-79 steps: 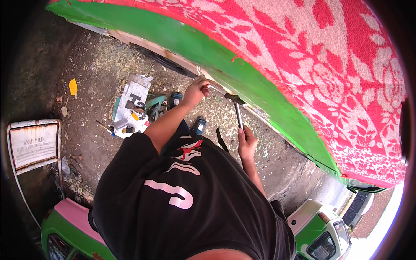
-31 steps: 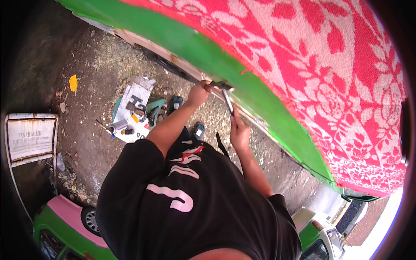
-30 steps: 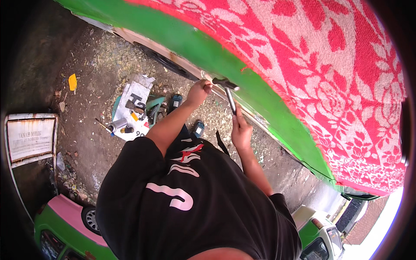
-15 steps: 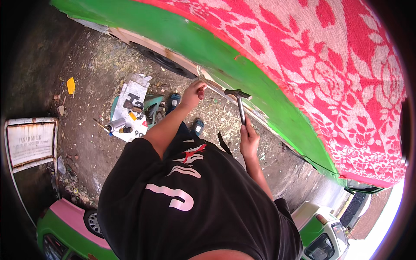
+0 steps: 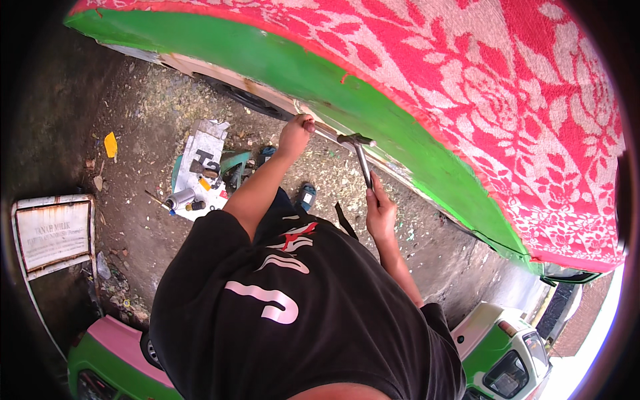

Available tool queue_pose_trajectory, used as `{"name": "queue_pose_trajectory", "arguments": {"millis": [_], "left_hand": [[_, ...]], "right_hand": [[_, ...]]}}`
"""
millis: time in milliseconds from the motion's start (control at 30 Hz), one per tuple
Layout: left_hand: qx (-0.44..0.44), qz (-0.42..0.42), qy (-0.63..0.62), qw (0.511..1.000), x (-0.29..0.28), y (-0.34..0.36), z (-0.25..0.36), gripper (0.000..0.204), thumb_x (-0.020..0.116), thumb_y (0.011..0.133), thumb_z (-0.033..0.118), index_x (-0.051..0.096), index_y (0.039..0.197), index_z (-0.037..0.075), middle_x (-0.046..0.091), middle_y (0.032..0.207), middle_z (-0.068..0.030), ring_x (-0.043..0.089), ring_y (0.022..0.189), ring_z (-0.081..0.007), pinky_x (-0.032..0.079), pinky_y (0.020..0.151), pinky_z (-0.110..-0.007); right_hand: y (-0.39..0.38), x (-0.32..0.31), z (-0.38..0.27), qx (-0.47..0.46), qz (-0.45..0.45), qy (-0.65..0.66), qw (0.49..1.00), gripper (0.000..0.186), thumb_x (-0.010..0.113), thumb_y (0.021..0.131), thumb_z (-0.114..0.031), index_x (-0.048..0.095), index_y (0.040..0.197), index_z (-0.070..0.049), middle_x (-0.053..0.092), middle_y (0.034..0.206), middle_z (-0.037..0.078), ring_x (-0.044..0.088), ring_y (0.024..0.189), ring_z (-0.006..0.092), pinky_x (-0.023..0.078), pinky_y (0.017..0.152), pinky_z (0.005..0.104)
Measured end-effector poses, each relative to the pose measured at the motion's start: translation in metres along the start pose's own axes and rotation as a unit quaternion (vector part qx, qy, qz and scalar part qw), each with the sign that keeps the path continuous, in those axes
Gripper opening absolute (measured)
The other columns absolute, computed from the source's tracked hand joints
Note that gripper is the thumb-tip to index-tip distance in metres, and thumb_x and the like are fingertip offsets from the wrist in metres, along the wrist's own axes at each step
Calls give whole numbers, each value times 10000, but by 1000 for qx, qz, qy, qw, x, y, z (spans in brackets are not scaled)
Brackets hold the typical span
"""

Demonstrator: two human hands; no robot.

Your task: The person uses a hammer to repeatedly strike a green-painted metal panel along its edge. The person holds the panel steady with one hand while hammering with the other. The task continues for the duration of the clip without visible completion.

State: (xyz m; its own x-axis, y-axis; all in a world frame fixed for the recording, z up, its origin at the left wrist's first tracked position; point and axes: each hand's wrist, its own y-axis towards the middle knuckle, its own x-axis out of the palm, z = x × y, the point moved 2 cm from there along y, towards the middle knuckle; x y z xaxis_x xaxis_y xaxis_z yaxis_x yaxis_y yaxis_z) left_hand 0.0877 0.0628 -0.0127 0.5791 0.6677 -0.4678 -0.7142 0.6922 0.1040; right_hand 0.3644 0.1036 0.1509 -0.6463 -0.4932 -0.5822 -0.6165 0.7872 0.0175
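The work at the lower edge of the green car (image 5: pixel 220 43) looks to be under way and not finished. Pale patches and a rough line show along the sill (image 5: pixel 257 88) near the hands, where the paint seems broken or missing, and pale flakes (image 5: pixel 327 160) lie thickly on the ground below; some may have come off this edge. The green above the sill looks mostly whole. To the right of the hands the edge also shows light, uneven streaks, so part of it has probably been worked or worn. How much is left cannot be judged, since the left hand covers the spot in play and the far ends are small and curved.

The left hand (image 5: pixel 293 137) is closed in a fist around a tool with a red-brown handle (image 5: pixel 309 125), right against the sill; the butt of the handle sticks out of the fist, and its working end is hidden. The right hand (image 5: pixel 381 213) is wrapped around the lower grip of the hammer (image 5: pixel 363 162), whose shaft slants up and left. The hammer's head is to the right of the handle's butt, near it but apart, in front of the car's edge; whether the head touches the car cannot be told.
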Motion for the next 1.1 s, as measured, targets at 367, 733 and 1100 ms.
{"name": "queue_pose_trajectory", "arguments": {"millis": [367,733,1100], "left_hand": [[-82,-60,62,993,-1,6,-25,148,565,917,147,651,1022,88,664,1017,-173,625,955,-390,508,776,-439],[66,-42,-121,990,-18,-35,-33,130,632,869,45,609,996,31,633,974,-124,622,904,-299,501,811,-338],[82,1,-63,995,-10,-17,-12,132,667,877,40,613,998,45,642,1023,-126,626,943,-295,496,839,-342]], "right_hand": [[52,62,9,-121,-75,-172,975,530,563,887,13,542,1380,-180,625,797,175,614,610,347,480,558,445],[32,28,-8,55,-20,22,998,426,574,936,-4,552,1358,-58,657,849,188,583,673,153,486,687,265],[14,19,1,97,-30,6,995,405,561,963,-62,544,1368,-74,667,852,196,619,727,120,492,726,267]]}}
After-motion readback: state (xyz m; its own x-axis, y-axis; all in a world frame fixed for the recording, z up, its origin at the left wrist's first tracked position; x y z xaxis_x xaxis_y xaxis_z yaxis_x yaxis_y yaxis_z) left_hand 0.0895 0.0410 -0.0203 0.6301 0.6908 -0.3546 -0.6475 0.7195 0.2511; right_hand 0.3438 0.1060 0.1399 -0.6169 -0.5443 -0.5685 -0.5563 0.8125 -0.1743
